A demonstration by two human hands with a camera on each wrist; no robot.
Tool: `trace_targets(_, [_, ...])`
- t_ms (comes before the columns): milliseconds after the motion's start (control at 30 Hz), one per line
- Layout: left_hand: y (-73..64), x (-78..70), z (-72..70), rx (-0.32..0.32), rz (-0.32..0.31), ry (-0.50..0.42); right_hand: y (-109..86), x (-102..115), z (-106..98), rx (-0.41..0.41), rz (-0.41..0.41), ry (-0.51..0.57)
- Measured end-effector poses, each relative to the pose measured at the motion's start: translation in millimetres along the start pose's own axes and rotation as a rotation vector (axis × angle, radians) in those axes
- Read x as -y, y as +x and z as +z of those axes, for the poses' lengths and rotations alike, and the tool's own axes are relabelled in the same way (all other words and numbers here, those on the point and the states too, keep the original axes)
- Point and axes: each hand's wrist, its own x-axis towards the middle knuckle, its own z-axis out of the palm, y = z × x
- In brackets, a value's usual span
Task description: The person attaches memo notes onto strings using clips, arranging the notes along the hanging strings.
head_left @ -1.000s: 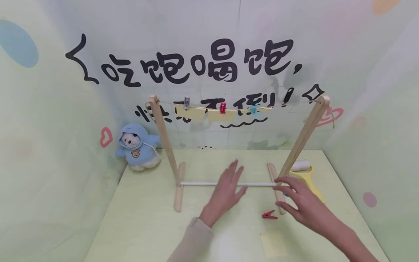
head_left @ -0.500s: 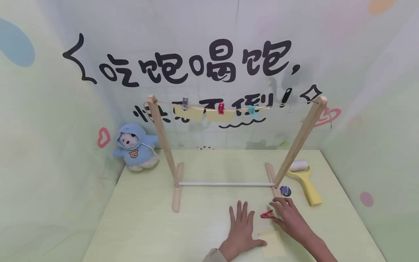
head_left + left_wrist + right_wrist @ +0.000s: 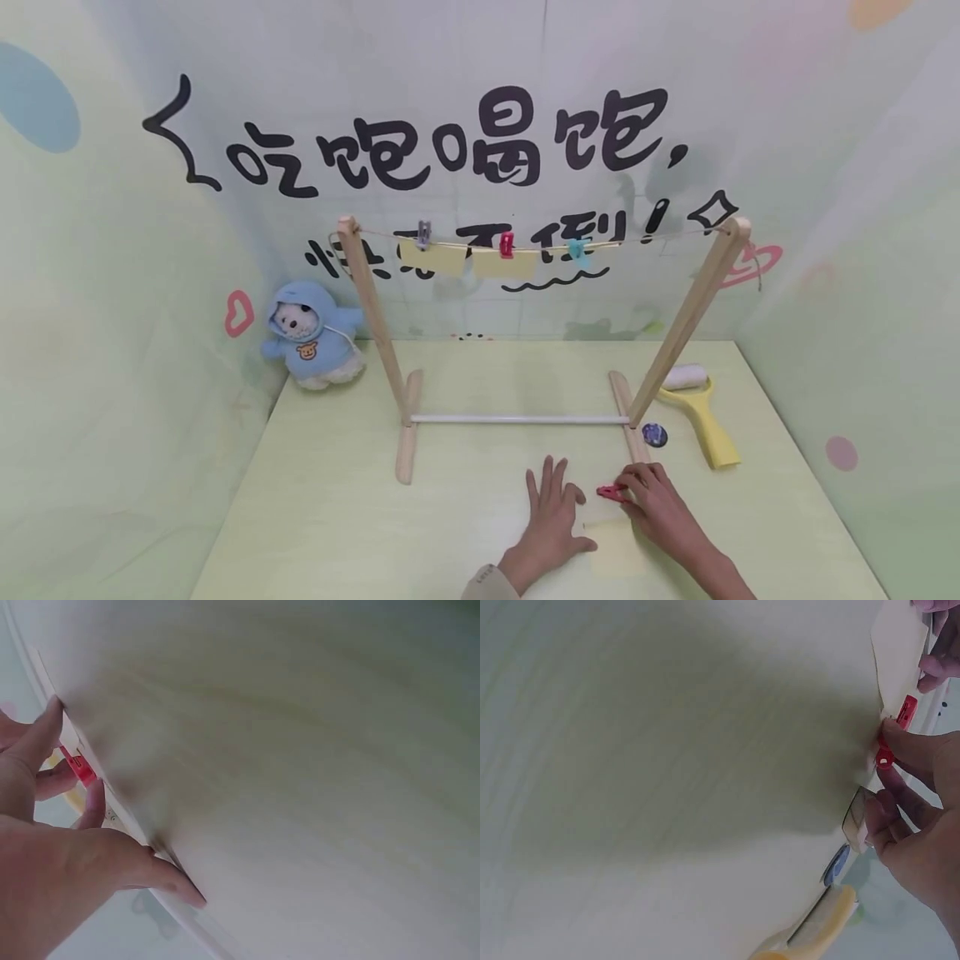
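Between thumb and fingers, my right hand pinches a small red clothespin low over the table; it also shows in the right wrist view, the clothespin at the fingertips. My left hand is beside the left edge of a pale yellow paper note, its fingers spread and bent and its thumb at that edge. Behind the hands stands a wooden rack with a string. Yellow notes hang from it by a grey, a red and a light blue clothespin.
A white rod joins the rack's feet. A round dark badge and a yellow-handled lint roller lie right of the rack. A plush toy in blue sits at the back left. Printed curtains surround the table.
Both hands have come down from the rack's base toward the front of the table. My right hand has taken hold of the red clothespin. The loose note has shifted slightly left.
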Motion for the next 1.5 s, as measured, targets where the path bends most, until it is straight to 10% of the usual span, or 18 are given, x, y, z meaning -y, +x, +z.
trace_targets(333, [7.2, 1.0, -11.9, 0.052, 0.020, -0.094, 2.1, -4, -6, -0.079, 0.072, 0.100])
trace_targets(567, [8.3, -2.5, -16.5, 0.029, 0.015, -0.090, 9.5, -11, -14, -0.199, 0.163, 0.410])
trace_targets(767, [26.5, 7.8, -17.6, -0.087, 0.023, -0.433, 41.8, 0, -63, -0.226, 0.219, 0.545])
trace_targets(1000, [77.7, -33.5, -100.7, -0.256, -0.080, -0.744, 108.2, 5, -163, -0.331, 0.026, 0.460])
trace_targets(1233, [136.7, -76.4, -185.2, -0.439, -0.020, -0.847, 170.5, 20, -265, -0.381, -0.123, 0.439])
trace_targets(1500, [167.5, -107.6, -236.7, -0.571, 0.039, -0.905, 227.6, 21, -324, -0.388, -0.197, 0.363])
